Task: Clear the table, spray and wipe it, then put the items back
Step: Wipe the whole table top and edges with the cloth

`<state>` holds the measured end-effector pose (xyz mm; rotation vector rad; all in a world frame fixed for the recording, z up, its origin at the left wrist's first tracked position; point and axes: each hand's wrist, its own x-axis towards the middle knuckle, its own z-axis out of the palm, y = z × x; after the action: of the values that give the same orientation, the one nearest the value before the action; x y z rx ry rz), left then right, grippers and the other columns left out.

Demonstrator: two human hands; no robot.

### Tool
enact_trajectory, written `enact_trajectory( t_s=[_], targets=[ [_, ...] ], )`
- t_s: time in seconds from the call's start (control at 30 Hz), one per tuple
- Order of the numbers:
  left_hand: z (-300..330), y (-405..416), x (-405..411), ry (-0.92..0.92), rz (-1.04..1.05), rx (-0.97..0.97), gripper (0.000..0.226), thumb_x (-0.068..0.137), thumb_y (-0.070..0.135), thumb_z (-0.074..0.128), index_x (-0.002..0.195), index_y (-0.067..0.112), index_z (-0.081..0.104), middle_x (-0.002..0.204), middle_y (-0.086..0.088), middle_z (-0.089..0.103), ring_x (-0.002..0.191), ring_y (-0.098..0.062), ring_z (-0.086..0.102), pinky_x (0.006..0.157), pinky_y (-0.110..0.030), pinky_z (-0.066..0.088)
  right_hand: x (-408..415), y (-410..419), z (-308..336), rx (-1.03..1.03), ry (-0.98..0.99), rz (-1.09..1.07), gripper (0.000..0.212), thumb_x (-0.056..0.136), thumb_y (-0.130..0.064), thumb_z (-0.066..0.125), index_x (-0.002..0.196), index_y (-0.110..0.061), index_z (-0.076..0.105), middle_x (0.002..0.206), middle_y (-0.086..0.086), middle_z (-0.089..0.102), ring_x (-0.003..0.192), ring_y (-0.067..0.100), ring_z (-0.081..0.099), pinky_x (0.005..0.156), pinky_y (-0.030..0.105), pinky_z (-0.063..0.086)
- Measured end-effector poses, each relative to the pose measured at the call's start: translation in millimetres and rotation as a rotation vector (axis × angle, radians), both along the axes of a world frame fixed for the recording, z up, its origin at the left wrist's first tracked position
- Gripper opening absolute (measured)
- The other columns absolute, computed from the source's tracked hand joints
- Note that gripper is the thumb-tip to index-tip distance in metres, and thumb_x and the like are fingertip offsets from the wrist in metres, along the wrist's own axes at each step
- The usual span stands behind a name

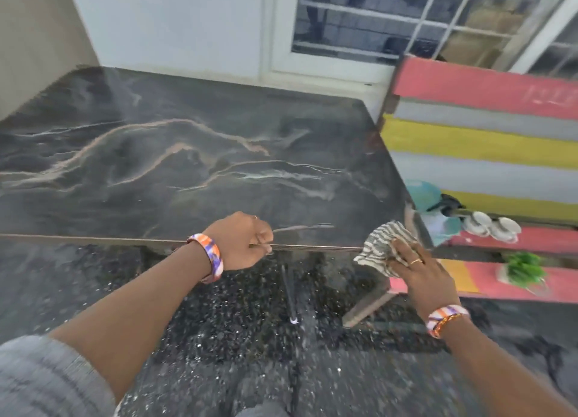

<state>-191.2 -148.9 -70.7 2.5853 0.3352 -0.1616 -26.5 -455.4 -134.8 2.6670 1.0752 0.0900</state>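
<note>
The dark marble-patterned table (194, 154) fills the middle of the head view, its top bare. My left hand (242, 241) grips the table's near edge, fingers curled over the rim. My right hand (419, 269) presses a grey-and-white striped cloth (383, 246) against the table's near right corner, fingers spread flat on the cloth. Both wrists wear orange-and-purple bands.
A bench of pink, yellow and grey slats (488, 135) stands right of the table. On its seat sit a teal spray bottle (434, 210), white cups (491, 224) and a small green plant (524, 268). A window (391, 19) is behind. The floor is dark and speckled.
</note>
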Motion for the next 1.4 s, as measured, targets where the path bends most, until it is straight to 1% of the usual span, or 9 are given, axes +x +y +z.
enact_trajectory(
  t_s=[0.2, 0.33, 0.6, 0.7, 0.83, 0.97, 1.13, 1.23, 1.4],
  targets=[
    [9, -58, 58, 0.064, -0.135, -0.093, 0.027, 0.083, 0.027, 0.061, 0.106, 0.014, 0.065, 0.101, 0.000, 0.067, 0.095, -0.016, 0.064, 0.080, -0.022, 0.046, 34, -82, 7, 0.307, 0.135, -0.592, 0.054, 0.079, 0.009, 0.043, 0.118, -0.023, 0.062, 0.143, 0.005, 0.044, 0.116, 0.037, 0.050, 0.087, 0.046, 0.050],
    [21, -85, 101, 0.037, -0.161, -0.150, 0.030, 0.083, 0.026, 0.064, 0.108, 0.011, 0.065, 0.109, -0.004, 0.068, 0.095, -0.016, 0.062, 0.084, -0.020, 0.042, 39, -99, 20, 0.968, 0.483, -0.917, 0.033, 0.085, 0.001, 0.052, 0.116, -0.009, 0.059, 0.105, 0.013, 0.062, 0.091, 0.030, 0.057, 0.065, 0.021, 0.051],
    [18, -162, 188, 0.162, -0.149, -0.703, 0.045, 0.082, 0.024, 0.064, 0.122, 0.013, 0.048, 0.118, 0.001, 0.053, 0.111, -0.017, 0.051, 0.086, -0.033, 0.045, 46, -89, 66, 1.953, 1.448, -0.724, 0.028, 0.079, -0.025, 0.055, 0.075, -0.009, 0.077, 0.083, 0.009, 0.075, 0.073, 0.021, 0.072, 0.057, 0.030, 0.058],
    [15, -183, 224, 0.273, -0.122, -0.914, 0.098, 0.053, 0.048, 0.079, 0.134, 0.010, 0.042, 0.136, -0.003, 0.052, 0.121, -0.017, 0.053, 0.094, -0.031, 0.046, 65, -86, 74, 1.962, 1.674, -0.609, 0.044, 0.075, -0.032, 0.060, 0.106, -0.002, 0.069, 0.112, 0.017, 0.068, 0.102, 0.030, 0.066, 0.088, 0.043, 0.054],
    [6, -191, 275, 0.262, -0.017, -1.243, 0.098, 0.026, 0.058, 0.087, 0.112, 0.015, 0.065, 0.122, -0.007, 0.065, 0.116, -0.019, 0.059, 0.103, -0.036, 0.045, 108, -80, 66, 1.973, 1.784, -0.481, 0.064, 0.094, -0.049, 0.037, 0.134, 0.000, 0.044, 0.136, 0.022, 0.050, 0.127, 0.035, 0.047, 0.113, 0.047, 0.026],
    [3, -187, 329, 0.070, 0.052, -1.154, 0.050, 0.062, 0.024, 0.083, 0.107, 0.013, 0.064, 0.122, -0.009, 0.062, 0.121, -0.028, 0.054, 0.110, -0.047, 0.036, 149, -75, 68, 1.909, 1.864, -0.486, 0.070, 0.089, -0.059, 0.038, 0.134, -0.006, 0.047, 0.138, 0.017, 0.049, 0.126, 0.030, 0.049, 0.110, 0.046, 0.034],
    [-3, -169, 403, 0.050, 0.145, -0.979, 0.072, 0.068, 0.018, 0.078, 0.130, -0.001, 0.047, 0.133, -0.014, 0.054, 0.119, -0.030, 0.053, 0.106, -0.042, 0.041, 218, -74, 68, 1.582, 1.367, -0.686, 0.047, 0.075, -0.010, 0.068, 0.120, 0.000, 0.056, 0.113, 0.018, 0.067, 0.101, 0.030, 0.065, 0.089, 0.043, 0.053],
    [-13, -164, 437, 0.109, 0.228, -0.906, 0.037, 0.077, 0.015, 0.071, 0.102, -0.007, 0.054, 0.107, -0.013, 0.056, 0.096, -0.025, 0.054, 0.090, -0.035, 0.044, 260, -65, 85, 1.528, 1.141, -0.840, 0.024, 0.080, 0.001, 0.062, 0.104, 0.002, 0.061, 0.085, 0.015, 0.073, 0.073, 0.025, 0.070, 0.070, 0.040, 0.058],
    [8, -176, 472, 0.126, 0.172, -0.774, 0.043, 0.080, 0.036, 0.067, 0.057, 0.011, 0.040, 0.066, -0.009, 0.040, 0.075, -0.023, 0.042, 0.075, -0.038, 0.043, 327, -53, 116, 1.468, 1.071, -0.810, 0.006, 0.085, -0.005, 0.060, 0.088, -0.002, 0.065, 0.066, 0.008, 0.072, 0.060, 0.024, 0.069, 0.064, 0.038, 0.059]
  ],
)
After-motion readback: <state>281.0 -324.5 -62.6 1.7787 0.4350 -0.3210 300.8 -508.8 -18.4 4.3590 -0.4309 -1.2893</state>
